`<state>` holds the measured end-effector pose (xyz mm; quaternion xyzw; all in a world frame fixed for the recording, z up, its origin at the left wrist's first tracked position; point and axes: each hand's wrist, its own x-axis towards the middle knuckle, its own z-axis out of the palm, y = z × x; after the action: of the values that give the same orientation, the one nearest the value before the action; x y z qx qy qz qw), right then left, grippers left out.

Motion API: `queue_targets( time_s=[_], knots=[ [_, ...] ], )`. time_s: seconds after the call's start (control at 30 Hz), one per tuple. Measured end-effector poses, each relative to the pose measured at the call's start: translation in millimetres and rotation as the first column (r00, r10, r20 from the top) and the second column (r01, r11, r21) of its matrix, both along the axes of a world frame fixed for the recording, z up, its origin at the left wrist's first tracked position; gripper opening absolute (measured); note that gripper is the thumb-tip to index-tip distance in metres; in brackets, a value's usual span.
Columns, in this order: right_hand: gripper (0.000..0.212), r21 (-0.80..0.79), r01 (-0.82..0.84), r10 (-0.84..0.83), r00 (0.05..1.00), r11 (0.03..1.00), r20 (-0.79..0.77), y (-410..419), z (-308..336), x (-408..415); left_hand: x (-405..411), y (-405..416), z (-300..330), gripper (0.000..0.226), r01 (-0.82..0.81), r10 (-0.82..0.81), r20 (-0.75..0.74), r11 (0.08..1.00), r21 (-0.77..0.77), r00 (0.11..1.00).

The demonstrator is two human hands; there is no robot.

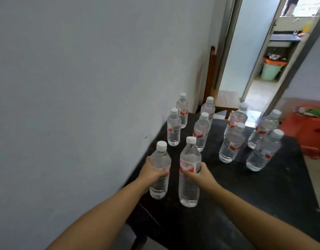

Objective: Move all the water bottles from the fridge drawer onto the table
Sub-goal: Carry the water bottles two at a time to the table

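Bottles first: your left hand (152, 170) wraps one bottle (160, 170), your right hand (200, 173) another (189, 174), fingers curled round each, at the table's (263, 195) near end. Lower both straight down, apart, short of the eight standing bottles (231, 141) beyond, then release.

This looks like a plain home, a small living room. A dark bench (263, 195) stands against a bare grey wall (83, 69), with a wooden chair (225, 100) beyond it and a red plastic stool (310, 134) beside it. An open doorway (260, 51) leads into a bright back room holding a green bin (271, 71) with an orange bag and a cluttered shelf (285, 37).
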<state>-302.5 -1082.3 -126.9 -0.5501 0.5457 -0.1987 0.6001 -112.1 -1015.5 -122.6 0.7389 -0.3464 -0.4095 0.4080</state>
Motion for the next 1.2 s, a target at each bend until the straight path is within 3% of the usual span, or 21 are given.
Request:
queue_targets(
  time_s=[0.13,0.23,0.43,0.53,0.63,0.9,1.2],
  knots=[
    [0.066,-0.099,0.028,-0.024,0.999,0.995,0.047,-29,-3,11,5,-40,8,0.038,0.025,-0.02,0.07,0.998,-0.065,0.997],
    [0.067,-0.124,0.007,-0.002,0.999,0.992,0.039,-47,-9,24,12,-63,6,0.046,-0.031,0.034,0.042,0.997,-0.067,0.999],
    [0.072,-0.176,0.103,-0.1,0.995,0.979,0.027,-68,-25,46,24,-97,-6,0.042,-0.105,0.106,0.01,0.991,-0.081,0.994],
    [0.073,-0.175,0.127,-0.131,0.991,0.976,-0.012,-73,-39,48,29,-101,-20,0.049,-0.08,0.08,0.004,0.994,-0.075,0.997],
    [0.073,-0.159,0.152,-0.157,0.987,0.975,-0.016,-77,-44,47,35,-99,-32,0.041,-0.049,0.049,0.002,0.996,-0.078,0.999],
    [0.071,-0.164,0.133,-0.138,0.99,0.977,-0.018,-75,-45,40,48,-104,-50,0.079,0.021,-0.02,0.016,0.999,-0.046,1.0],
    [0.084,-0.038,0.014,-0.019,0.991,0.999,-0.132,-79,-37,36,44,-93,-30,0.081,0.039,-0.041,0.024,0.995,0.092,0.999]
  ],
)
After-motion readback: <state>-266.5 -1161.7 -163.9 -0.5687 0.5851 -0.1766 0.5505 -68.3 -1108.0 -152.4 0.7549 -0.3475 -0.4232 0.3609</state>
